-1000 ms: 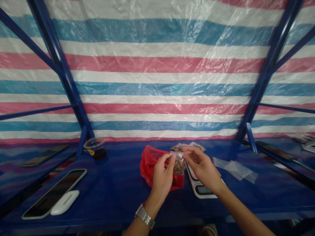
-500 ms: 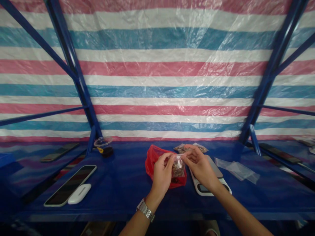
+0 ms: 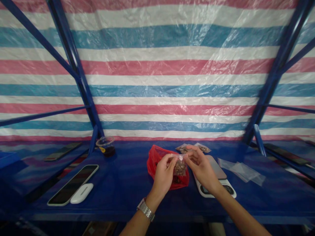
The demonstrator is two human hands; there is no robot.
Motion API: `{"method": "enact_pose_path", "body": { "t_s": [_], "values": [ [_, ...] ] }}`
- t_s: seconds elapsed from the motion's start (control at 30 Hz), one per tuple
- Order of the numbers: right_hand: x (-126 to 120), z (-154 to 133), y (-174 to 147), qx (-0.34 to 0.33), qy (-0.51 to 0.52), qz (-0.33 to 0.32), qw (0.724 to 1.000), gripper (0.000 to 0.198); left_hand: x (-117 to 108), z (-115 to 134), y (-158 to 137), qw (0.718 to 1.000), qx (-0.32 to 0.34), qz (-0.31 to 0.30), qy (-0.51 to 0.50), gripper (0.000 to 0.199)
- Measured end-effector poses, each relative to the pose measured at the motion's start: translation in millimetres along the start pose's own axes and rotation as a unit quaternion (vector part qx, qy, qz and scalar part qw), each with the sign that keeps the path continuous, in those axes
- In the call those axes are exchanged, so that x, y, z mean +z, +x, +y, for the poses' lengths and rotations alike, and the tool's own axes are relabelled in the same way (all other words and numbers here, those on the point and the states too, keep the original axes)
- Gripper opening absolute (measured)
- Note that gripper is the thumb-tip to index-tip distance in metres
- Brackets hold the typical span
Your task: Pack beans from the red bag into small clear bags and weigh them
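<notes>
Between my two hands hangs a small clear zip bag (image 3: 180,167) with small brown pieces in it; their kind is too small to make out. My left hand (image 3: 164,169) pinches the bag's top edge on the left, and my right hand (image 3: 200,167) pinches it on the right. Under the bag lies an open red plastic bag (image 3: 153,156) with dark contents partly hidden. A white kitchen scale (image 3: 215,168) with a metal plate sits beneath my right hand and forearm. Behind the hands rest filled clear bags (image 3: 203,148), partly covered by my right fingers.
Flat clear bags (image 3: 242,170) lie right of the scale. On the left are a phone (image 3: 73,185), a white earbud case (image 3: 82,193) and a clear cup of dark liquid (image 3: 107,147). Blue metal posts (image 3: 83,85) and a striped plastic sheet (image 3: 172,67) stand behind the blue table (image 3: 118,196).
The zip bag's top edge now looks flatter and straighter between my fingers. Both hands keep their pinch on it. The whole view has shifted slightly.
</notes>
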State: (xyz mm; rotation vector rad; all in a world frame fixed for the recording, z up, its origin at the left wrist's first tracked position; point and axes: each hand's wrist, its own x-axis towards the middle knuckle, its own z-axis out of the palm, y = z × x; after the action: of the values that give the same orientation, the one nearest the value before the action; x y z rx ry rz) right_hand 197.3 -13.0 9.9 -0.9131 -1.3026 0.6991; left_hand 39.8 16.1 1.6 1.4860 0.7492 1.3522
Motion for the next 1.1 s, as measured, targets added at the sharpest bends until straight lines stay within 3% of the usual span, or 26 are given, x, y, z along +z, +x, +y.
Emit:
{"method": "enact_pose_path", "body": {
  "t_s": [0.17,0.33,0.77,0.97,1.1],
  "values": [
    [2.8,0.2,-2.3,-0.017,-0.029,-0.011,0.999,0.044,-0.6,-1.0,0.7,1.000,0.003,0.002,-0.002,0.034],
    [4.6,-0.9,-2.7,-0.038,-0.062,0.023,0.997,0.034,0.2,-2.5,0.2,1.000,-0.003,-0.002,0.007,0.034],
    [13.0,0.3,-3.4,-0.026,-0.041,0.029,0.998,0.034,0.9,-5.6,-1.2,1.000,0.002,0.003,0.020,0.034],
    [15.1,4.3,-4.9,-0.021,-0.028,0.014,0.999,0.046,-1.7,-6.5,-2.2,0.999,0.013,0.020,0.035,0.029],
    [15.1,2.9,-5.8,-0.023,-0.029,0.019,0.999,0.041,-1.7,-7.9,-2.5,0.999,0.014,0.015,0.035,0.027]
  ]
}}
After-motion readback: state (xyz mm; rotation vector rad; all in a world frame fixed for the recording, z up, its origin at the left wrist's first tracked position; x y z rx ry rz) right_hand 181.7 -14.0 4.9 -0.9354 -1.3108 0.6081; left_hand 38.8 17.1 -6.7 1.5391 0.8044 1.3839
